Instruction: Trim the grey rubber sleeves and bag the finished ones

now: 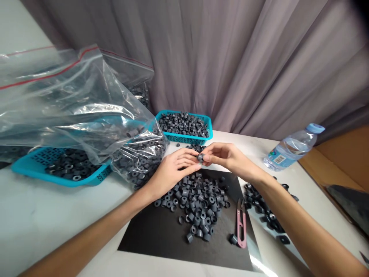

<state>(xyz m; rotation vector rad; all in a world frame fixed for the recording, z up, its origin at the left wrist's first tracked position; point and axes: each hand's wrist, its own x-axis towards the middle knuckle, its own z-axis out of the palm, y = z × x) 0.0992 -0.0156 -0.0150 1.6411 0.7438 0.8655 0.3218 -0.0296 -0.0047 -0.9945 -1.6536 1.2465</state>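
A small dark grey cylindrical plastic cap [201, 157] is pinched between the thumb and fingers of my right hand [223, 156]. My left hand [177, 163] reaches in from the other side, fingers stretched out and thumb apart. Its fingertips are at the cap's edge; whether they press on it I cannot tell. Below both hands, a loose pile of similar grey caps [201, 204] lies on a black mat [150, 234]. Pink-handled thread snips [241, 229] rest on the mat's right side, points away from me, beside a single cap [233, 239].
A blue basket [187, 137] of grey parts stands at the back, another blue basket [57, 181] at left. Clear zip bags [138, 154] of parts bulge beside my left arm. More black pieces [266, 211], a water bottle [294, 148] and a cardboard box [343, 161] are at right.
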